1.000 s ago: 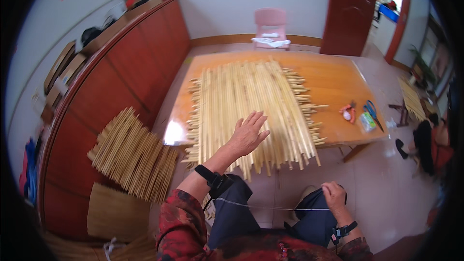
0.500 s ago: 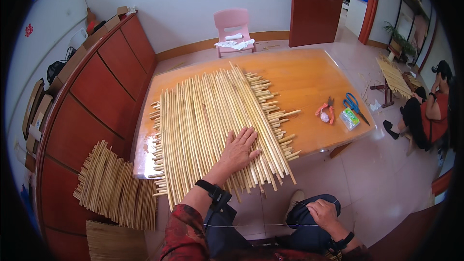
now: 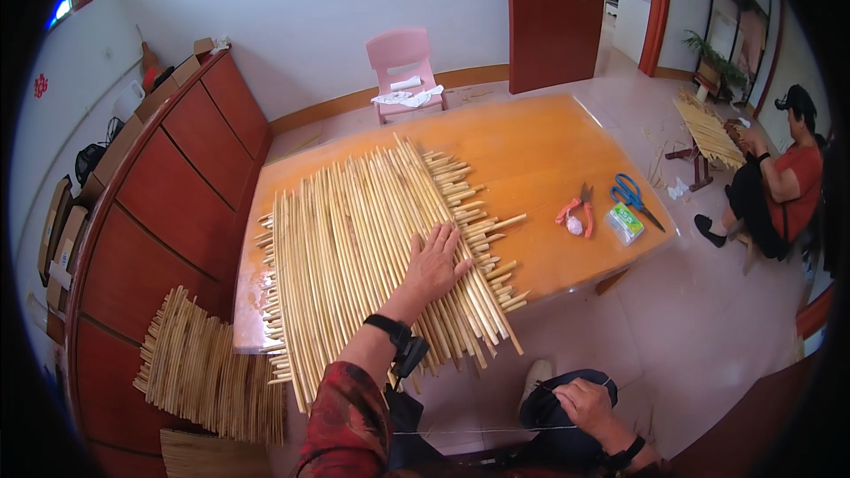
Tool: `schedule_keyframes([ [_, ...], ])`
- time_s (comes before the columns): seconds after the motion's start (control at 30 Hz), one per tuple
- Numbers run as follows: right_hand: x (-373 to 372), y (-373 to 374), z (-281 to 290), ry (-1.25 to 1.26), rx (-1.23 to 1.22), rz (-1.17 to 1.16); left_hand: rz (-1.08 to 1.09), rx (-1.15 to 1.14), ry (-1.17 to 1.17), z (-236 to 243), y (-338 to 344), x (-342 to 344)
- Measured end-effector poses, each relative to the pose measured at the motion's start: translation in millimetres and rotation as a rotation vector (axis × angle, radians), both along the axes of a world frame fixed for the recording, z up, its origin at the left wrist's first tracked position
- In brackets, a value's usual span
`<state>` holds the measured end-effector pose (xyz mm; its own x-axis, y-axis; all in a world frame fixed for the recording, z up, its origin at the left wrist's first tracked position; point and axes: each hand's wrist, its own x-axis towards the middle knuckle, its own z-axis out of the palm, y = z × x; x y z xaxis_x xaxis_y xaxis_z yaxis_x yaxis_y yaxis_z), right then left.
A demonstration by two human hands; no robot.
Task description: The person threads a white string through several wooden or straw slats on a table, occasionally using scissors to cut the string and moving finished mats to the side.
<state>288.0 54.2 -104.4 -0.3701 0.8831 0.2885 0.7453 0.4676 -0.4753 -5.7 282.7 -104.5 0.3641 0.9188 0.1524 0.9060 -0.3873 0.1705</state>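
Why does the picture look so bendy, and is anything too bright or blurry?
Head view: a fisheye lens bends the red cabinet, and the rim goes black; head view: the upper-left window glares, and the tabletop shines pale at its near-left corner; head view: the left hand and pale sticks look fairly sharp.

Sticks point(image 3: 354, 230) woody & semi-matt, tbl point(image 3: 531, 146) glossy w/ wood-look top, chair point(image 3: 397, 48) smooth plastic.
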Motion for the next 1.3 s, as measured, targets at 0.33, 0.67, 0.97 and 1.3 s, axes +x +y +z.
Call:
schedule_keyframes([
  [0.33, -2.7, 6.4, 0.7, 0.073, 0.037, 0.031, 0.028, -0.071, -0.039, 5.1, -0.4, -2.3],
  [0.67, -5.2, 5.1, -2.0, 0.091, 0.046, -0.034, 0.26, -0.103, -0.025, 5.0, -77.3, -78.3],
  [0.97, -24.7, 7.4, -1.0, 0.002, 0.059, -0.003, 0.191, -0.195, -0.11, 18.7, -86.3, -95.2],
  [1.3, -33.2, 6.2, -0.9, -0.033, 0.065, 0.021, 0.387, -0.019, -0.041, 0.1, -130.1, -134.2],
])
